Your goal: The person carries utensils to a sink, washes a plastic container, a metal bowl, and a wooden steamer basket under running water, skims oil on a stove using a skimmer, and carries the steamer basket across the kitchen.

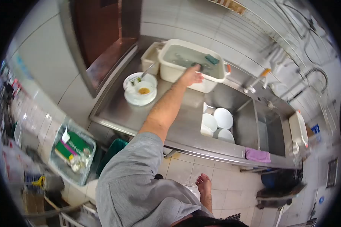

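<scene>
My left hand (191,76) reaches over the near rim of a white plastic tub (173,73) filled with water. Its fingers are closed at a small dark, rounded thing (197,67), whose kind I cannot make out. A green sponge (212,59) lies in the water towards the tub's far right. Low in front of the counter hangs my right hand (203,183), its fingers loosely curled and apart with nothing seen in them. Left of my left arm, stacked white dishes (134,99) hold food scraps and a utensil (148,70).
White bowls and plates (223,118) sit in the steel sink (238,109). A purple cloth (258,155) drapes over the counter's front edge. The faucet (257,81) stands behind the sink. A lined waste bin (88,176) is on the floor at left.
</scene>
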`<action>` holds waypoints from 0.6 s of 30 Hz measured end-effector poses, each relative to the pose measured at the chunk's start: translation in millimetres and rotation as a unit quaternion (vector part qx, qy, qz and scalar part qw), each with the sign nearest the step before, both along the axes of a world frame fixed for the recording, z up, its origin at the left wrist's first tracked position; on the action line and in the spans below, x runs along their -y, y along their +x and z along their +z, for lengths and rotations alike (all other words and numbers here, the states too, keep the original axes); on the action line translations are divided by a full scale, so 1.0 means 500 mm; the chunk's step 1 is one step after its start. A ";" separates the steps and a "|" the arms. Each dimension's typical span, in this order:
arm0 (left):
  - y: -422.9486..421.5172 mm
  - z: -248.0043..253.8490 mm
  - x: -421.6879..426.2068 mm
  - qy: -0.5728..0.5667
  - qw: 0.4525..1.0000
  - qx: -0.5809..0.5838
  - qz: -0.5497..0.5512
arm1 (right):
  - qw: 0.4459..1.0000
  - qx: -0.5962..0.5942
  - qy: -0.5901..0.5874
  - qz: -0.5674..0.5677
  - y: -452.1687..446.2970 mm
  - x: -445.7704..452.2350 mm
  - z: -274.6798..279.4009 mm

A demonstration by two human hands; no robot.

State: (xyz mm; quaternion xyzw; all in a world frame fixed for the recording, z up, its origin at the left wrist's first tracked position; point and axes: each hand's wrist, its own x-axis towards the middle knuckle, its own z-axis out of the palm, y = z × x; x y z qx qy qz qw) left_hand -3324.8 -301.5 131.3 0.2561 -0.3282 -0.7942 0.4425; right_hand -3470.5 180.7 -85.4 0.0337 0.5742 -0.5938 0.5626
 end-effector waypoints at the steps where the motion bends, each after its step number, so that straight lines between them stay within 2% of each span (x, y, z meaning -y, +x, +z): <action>1: 0.011 -0.006 -0.046 -0.073 0.995 0.071 0.006 | 1.000 0.000 0.006 0.029 -0.001 0.012 0.009; 2: 0.019 -0.037 -0.072 -0.106 0.990 0.089 -0.018 | 0.998 -0.010 -0.010 0.065 0.004 0.028 0.022; 4: 0.074 -0.070 -0.179 -0.155 0.985 0.011 -0.080 | 0.990 -0.019 -0.029 0.139 0.015 0.066 0.037; 5: 0.117 -0.046 -0.288 -0.143 0.987 0.063 -0.029 | 0.982 -0.012 -0.028 0.186 0.018 0.085 0.044; 6: 0.152 -0.081 -0.346 -0.139 0.988 0.065 -0.024 | 0.973 -0.005 -0.059 0.221 0.020 0.102 0.053; 10: 0.343 -0.243 -0.569 -0.074 0.950 0.298 0.052 | 0.940 0.020 -0.108 0.322 0.048 0.152 0.097; 13: 0.515 -0.316 -0.767 0.023 0.919 0.347 0.187 | 0.921 0.018 -0.132 0.365 0.106 0.188 0.137; 14: 0.568 -0.311 -0.839 0.084 0.906 0.335 0.243 | 0.916 0.018 -0.142 0.374 0.137 0.199 0.145; 18: 0.765 -0.295 -1.103 0.193 0.799 0.316 0.474 | 0.871 0.011 -0.147 0.469 0.315 0.215 0.183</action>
